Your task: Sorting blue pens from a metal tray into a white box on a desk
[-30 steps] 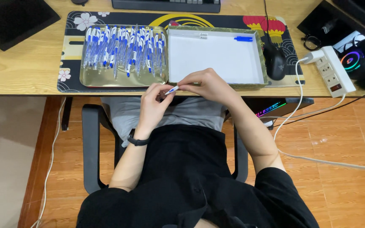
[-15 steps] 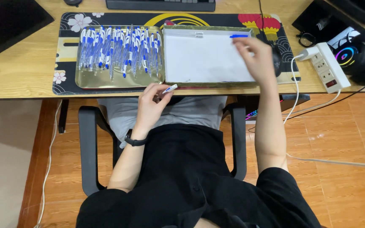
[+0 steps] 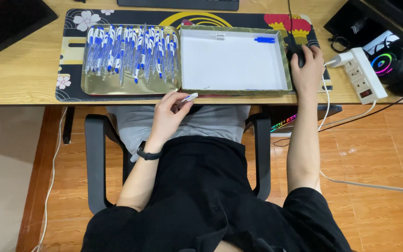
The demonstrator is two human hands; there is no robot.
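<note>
My left hand (image 3: 168,117) holds a clear pen barrel (image 3: 188,98) just below the desk's front edge, over my lap. My right hand (image 3: 307,70) rests on a black computer mouse (image 3: 296,52) at the right of the desk mat. A gold tray (image 3: 94,85) at the left holds several blue and white pens (image 3: 131,52). Beside it a white-bottomed box lid (image 3: 232,63) holds a blue pen cap (image 3: 264,40) and a small clear part (image 3: 218,35) near its far edge.
A patterned desk mat (image 3: 71,70) lies under both trays. A white power strip (image 3: 361,74) and a lit headset (image 3: 392,63) sit at the right, glasses (image 3: 339,43) behind them. A dark pad (image 3: 10,18) is at the far left. Black chair arms (image 3: 96,158) flank my lap.
My right hand left the pen, passed over the white box lid where the blue cap lies, and now rests on the mouse. My left hand stays with the barrel.
</note>
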